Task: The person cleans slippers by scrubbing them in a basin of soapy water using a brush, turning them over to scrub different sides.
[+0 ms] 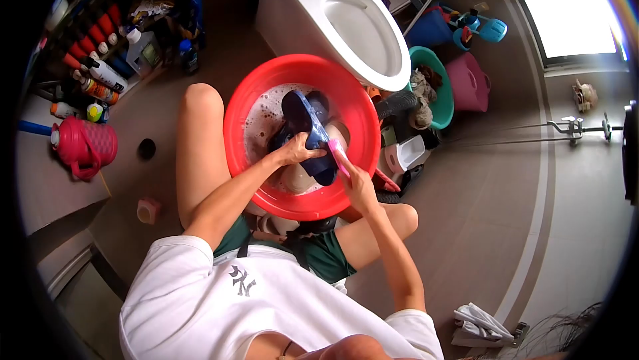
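My left hand [297, 149] grips a dark blue slipper [307, 120] over a red basin [299, 208], fingers closed on its edge. In my right hand [357, 185] is a pink brush [338, 154], held against the slipper's side; its bristles are hidden. Soapy, foamy water [258, 123] lies in the basin. Other footwear rests in it under the slipper, including a pale shoe [296, 179] partly covered by my left hand and the slipper.
A white toilet [373, 33] stands just behind the basin. To the right are a teal tub [440, 103] of shoes and a pink bucket [469, 80]. Bottles [106, 73] crowd a shelf at left, above a pink jug [86, 148]. A floor drain [147, 149] lies left of my knee.
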The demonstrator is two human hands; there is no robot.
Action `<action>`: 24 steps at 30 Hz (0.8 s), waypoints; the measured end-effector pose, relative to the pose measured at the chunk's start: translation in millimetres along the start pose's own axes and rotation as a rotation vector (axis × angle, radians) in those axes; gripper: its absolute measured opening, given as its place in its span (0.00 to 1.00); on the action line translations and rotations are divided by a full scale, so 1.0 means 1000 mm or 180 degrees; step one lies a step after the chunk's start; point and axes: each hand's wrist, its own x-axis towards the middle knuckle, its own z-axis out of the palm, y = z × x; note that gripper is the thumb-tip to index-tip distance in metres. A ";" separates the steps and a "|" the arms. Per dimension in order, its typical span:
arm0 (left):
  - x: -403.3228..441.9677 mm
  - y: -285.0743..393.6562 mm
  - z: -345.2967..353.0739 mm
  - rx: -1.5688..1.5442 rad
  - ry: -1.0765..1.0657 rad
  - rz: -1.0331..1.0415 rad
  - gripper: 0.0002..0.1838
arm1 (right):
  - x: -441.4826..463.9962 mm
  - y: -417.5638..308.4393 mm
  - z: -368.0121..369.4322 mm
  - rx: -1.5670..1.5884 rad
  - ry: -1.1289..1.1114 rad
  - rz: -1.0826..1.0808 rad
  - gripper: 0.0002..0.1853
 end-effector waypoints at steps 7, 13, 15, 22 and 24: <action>-0.004 -0.017 -0.005 -0.0242 -0.0283 -0.0071 0.14 | -0.004 -0.012 0.016 -0.0485 -0.0210 0.0329 0.34; -0.001 -0.029 -0.003 -0.0286 -0.0265 -0.0117 0.17 | 0.115 -0.015 0.053 -0.0763 -0.0087 -0.0137 0.34; -0.001 -0.028 -0.007 -0.0439 -0.0174 -0.0262 0.19 | 0.151 -0.022 0.064 -0.0999 -0.0047 -0.0190 0.34; 0.002 -0.047 -0.005 -0.0944 -0.0268 -0.0400 0.12 | 0.075 -0.020 0.026 -0.0849 -0.0315 0.0141 0.34; 0.005 -0.054 -0.003 -0.0871 -0.0237 -0.0314 0.12 | 0.031 -0.019 0.018 -0.0957 -0.0366 0.0278 0.35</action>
